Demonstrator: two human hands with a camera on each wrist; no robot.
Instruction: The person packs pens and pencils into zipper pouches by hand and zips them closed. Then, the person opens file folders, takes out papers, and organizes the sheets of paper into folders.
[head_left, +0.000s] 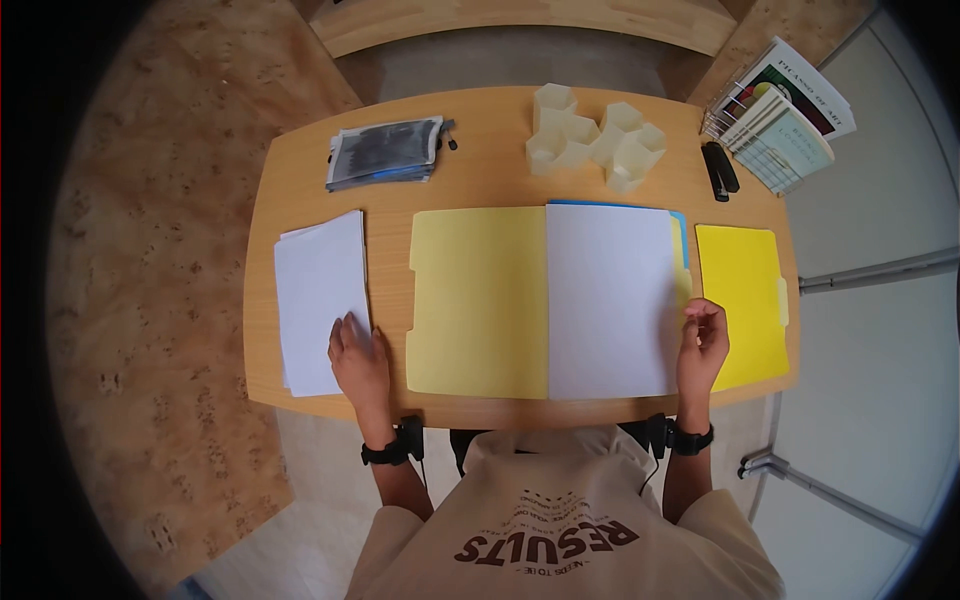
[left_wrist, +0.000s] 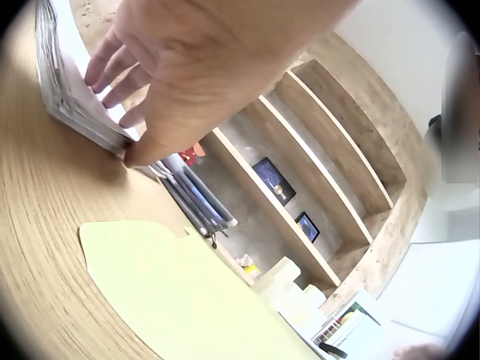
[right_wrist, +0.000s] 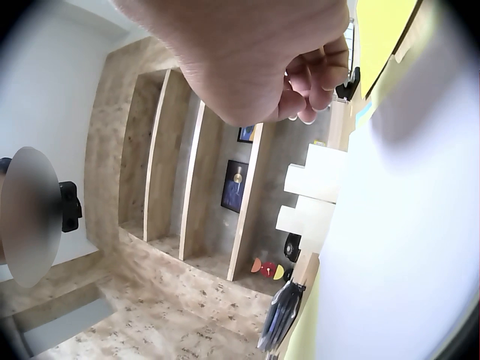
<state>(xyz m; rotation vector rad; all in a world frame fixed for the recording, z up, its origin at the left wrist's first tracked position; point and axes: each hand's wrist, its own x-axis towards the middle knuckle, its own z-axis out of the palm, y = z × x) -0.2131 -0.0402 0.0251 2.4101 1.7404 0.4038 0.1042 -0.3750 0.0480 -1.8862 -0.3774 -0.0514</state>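
My left hand (head_left: 360,370) rests on the lower right part of a stack of white paper (head_left: 318,270). In the left wrist view its fingers lie over the top sheet and the thumb (left_wrist: 142,152) is at the stack's edge. A pale yellow file folder (head_left: 480,300) lies opened flat in the middle, with white paper (head_left: 610,300) on its right half and a blue edge (head_left: 685,240) showing behind. Over that half's right edge hovers my right hand (head_left: 706,340), fingers loosely curled, nothing seen in them. Beside it lies a bright yellow folder (head_left: 740,290).
Dark zip pouches (head_left: 385,155) are piled at the back left. Cream hexagonal holders (head_left: 560,135) stand at the back. A black stapler (head_left: 719,170) lies by a wire rack with books (head_left: 785,145) at the back right corner.
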